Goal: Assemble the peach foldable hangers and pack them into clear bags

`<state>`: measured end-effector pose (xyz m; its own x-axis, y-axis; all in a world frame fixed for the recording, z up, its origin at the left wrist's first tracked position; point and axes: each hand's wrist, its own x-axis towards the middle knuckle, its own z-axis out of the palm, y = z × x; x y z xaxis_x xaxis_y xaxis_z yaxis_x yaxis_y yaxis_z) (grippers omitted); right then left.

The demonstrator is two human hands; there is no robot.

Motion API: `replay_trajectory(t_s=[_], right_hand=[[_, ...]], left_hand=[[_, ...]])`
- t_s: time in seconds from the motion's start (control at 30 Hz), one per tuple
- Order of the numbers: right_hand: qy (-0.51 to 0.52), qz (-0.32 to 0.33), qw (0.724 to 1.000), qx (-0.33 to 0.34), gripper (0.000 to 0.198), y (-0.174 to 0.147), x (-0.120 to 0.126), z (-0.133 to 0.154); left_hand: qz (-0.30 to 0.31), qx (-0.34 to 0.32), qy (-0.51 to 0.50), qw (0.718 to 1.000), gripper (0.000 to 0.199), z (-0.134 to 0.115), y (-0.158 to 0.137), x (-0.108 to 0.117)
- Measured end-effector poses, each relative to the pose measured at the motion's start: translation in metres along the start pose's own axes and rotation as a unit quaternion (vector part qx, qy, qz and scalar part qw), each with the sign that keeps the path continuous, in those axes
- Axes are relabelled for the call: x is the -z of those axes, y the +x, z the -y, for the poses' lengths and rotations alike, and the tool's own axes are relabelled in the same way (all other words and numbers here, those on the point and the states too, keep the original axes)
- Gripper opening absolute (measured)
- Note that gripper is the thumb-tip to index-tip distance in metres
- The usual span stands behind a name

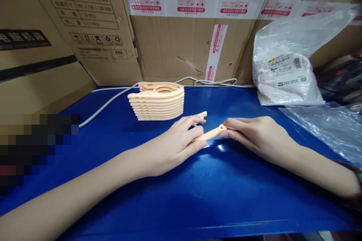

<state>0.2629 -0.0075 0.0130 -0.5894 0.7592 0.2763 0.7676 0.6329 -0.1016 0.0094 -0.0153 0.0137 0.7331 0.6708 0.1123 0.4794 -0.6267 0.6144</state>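
Note:
A curved cream plastic piece [212, 134] is held between my hands, a little above the blue tabletop. My left hand [181, 135] is closed around its left part, thumb along the near side and fingers over the top. Its far arm pokes out beyond my left fingers. With thumb and forefinger, my right hand [254, 131] pinches the right end, beside a small hole; anything else between those fingertips is hidden. Just behind my left hand stands a neat stack of similar cream pieces [158, 101], lying flat on one another.
Large cardboard boxes [175, 41] wall off the back and left of the blue table [181, 203]. A white cable [107, 111] runs behind the stack. At the right are a white plastic bag [285, 79] with a label and clear plastic wrap [319, 128].

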Motion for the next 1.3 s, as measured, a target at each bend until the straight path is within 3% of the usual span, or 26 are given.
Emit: replay_trajectory(t_s=[0.1, 0.33, 0.63, 1.03, 1.3], right_hand=[[-0.022, -0.024, 0.999, 0.008, 0.059, -0.0007, -0.0015, -0.0009], [-0.049, 0.003, 0.999, 0.021, 0.061, 0.0003, 0.0051, 0.0028], [-0.119, -0.022, 0.992, 0.048, 0.06, -0.0012, 0.0033, 0.0029], [-0.094, -0.071, 0.987, 0.106, 0.047, -0.0015, 0.0036, -0.0004], [-0.037, -0.063, 0.992, 0.102, 0.042, -0.0009, 0.0036, -0.0018]], left_hand=[[0.007, 0.005, 0.002, 1.0, 0.032, -0.0007, 0.0006, 0.0006], [0.016, 0.009, 0.025, 1.0, 0.031, -0.0014, 0.002, 0.0023], [0.019, 0.015, 0.016, 1.0, 0.034, -0.0011, 0.0017, 0.0024], [0.042, 0.023, 0.023, 0.999, 0.034, -0.0056, 0.003, 0.0058], [0.039, 0.009, 0.03, 0.999, 0.034, -0.0034, 0.0028, 0.0054]])
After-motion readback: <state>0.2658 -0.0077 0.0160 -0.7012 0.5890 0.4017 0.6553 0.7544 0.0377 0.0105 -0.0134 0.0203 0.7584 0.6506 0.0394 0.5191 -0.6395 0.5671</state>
